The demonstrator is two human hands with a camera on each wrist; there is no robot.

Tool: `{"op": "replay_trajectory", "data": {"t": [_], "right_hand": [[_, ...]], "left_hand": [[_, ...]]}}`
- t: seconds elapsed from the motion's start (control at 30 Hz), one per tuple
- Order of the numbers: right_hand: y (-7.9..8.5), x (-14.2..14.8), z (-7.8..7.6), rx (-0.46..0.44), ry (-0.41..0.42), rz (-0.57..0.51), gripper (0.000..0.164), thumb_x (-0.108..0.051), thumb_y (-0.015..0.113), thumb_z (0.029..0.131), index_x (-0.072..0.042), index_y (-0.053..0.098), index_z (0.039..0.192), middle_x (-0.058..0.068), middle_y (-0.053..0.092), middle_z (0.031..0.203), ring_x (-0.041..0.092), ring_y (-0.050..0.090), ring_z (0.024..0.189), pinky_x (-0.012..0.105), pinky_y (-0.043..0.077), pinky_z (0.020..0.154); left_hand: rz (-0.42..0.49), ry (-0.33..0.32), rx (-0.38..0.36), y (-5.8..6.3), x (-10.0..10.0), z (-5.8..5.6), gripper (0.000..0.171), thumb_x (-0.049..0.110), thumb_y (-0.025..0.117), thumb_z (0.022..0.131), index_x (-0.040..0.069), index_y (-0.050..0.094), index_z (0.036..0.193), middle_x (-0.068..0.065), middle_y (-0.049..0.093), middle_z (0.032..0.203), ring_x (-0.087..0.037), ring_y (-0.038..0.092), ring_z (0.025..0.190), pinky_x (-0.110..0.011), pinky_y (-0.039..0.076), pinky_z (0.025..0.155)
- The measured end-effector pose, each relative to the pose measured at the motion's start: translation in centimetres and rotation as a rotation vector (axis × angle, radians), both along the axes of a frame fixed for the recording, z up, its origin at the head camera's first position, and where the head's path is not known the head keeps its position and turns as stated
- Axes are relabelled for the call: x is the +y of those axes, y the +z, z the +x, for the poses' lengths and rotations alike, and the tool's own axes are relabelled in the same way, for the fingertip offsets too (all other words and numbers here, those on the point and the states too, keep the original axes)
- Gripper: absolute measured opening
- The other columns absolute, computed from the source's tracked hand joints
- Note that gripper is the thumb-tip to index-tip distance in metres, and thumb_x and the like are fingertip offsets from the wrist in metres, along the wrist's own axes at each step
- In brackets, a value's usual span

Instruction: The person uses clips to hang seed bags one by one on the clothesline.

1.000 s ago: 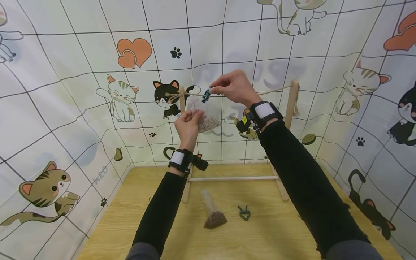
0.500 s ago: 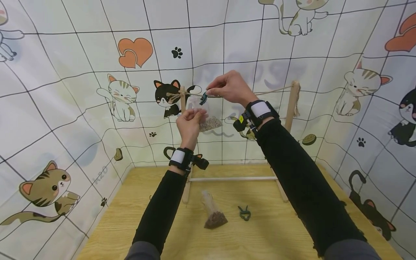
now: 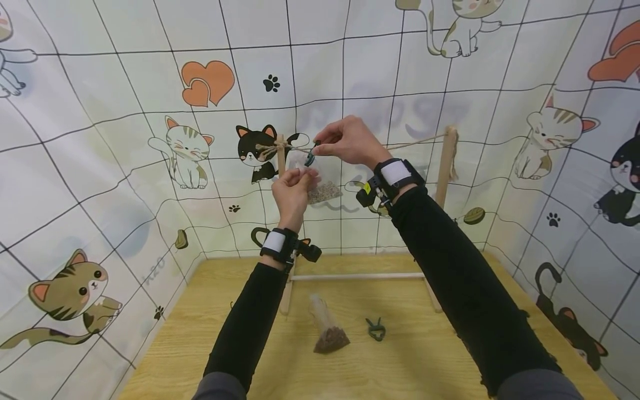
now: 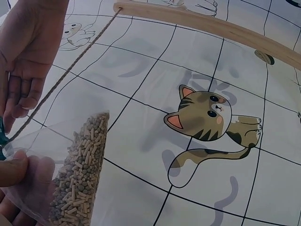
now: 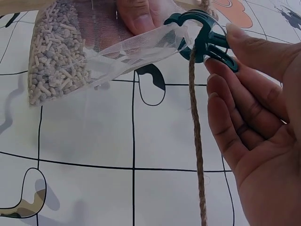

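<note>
My left hand (image 3: 291, 197) pinches the gathered part of a clear mesh bag (image 5: 56, 56) between thumb and fingers; pale and grey pellets fill its lower end. Up at the rope (image 5: 197, 122), my right hand (image 3: 354, 141) pinches the handles of a dark green plastic spring clip (image 5: 203, 40) with thumb and index finger. In the right wrist view the clip's curved jaws sit over the bag's top corner, and the rope runs right at them. The right hand's other fingers lie loosely bent below the clip.
Two wooden posts hold up the rope, the right post (image 3: 446, 166) being plainly visible. A white crossbar (image 3: 357, 275) joins them low down. On the wooden table (image 3: 410, 366) lie a second mesh bag (image 3: 332, 338) with brown contents and another green clip (image 3: 376, 330).
My right hand has shifted left and slightly down with the clip, closer to the bag's top, and the rope now dips there. The left hand and bag have barely moved.
</note>
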State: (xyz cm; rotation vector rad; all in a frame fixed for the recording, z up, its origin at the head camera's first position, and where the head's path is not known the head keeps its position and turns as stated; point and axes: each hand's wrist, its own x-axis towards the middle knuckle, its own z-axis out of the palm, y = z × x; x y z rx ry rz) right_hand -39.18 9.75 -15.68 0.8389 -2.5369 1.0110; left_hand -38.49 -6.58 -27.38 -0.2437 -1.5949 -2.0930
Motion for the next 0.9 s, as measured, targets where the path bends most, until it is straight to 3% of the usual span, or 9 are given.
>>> {"op": "replay_trajectory", "data": {"t": [0.17,0.37,0.7,0.9], "right_hand": [[-0.2,0.0,0.0,-0.036,0.005,0.007,0.039,-0.031,0.080,0.091,-0.012,0.073,0.124,0.009,0.076,0.112,0.021,0.070,0.102,0.036,0.055,0.091],[-0.5,0.2,0.0,-0.062,0.034,-0.005,0.042,-0.030,0.081,0.089,-0.010,0.072,0.126,0.010,0.076,0.111,0.021,0.070,0.103,0.036,0.055,0.091],[-1.5,0.6,-0.1,-0.074,0.053,0.026,0.048,-0.028,0.081,0.089,-0.009,0.068,0.131,0.011,0.073,0.115,0.022,0.068,0.105,0.038,0.055,0.093],[-2.0,0.8,-0.2,-0.073,0.049,0.037,0.046,-0.029,0.082,0.088,-0.012,0.069,0.129,0.009,0.072,0.114,0.021,0.067,0.104,0.038,0.056,0.092]], "left_hand": [[-0.038,0.020,-0.030,-0.1,-0.1,0.2,0.018,0.018,0.078,0.092,0.004,0.076,0.102,-0.012,0.080,0.100,-0.014,0.079,0.082,-0.028,0.064,0.081],[-0.086,0.022,-0.054,-0.3,-0.2,0.5,0.017,0.016,0.076,0.093,0.004,0.074,0.106,-0.012,0.080,0.102,-0.016,0.079,0.086,-0.031,0.064,0.086],[-0.155,0.021,-0.062,-1.1,-0.4,0.7,0.019,0.017,0.075,0.095,0.003,0.071,0.108,-0.015,0.079,0.104,-0.034,0.077,0.099,-0.040,0.063,0.089],[-0.205,0.026,-0.098,-1.6,-0.5,0.7,0.018,0.021,0.075,0.095,0.009,0.072,0.107,-0.010,0.080,0.102,-0.035,0.075,0.103,-0.039,0.062,0.087]]}}
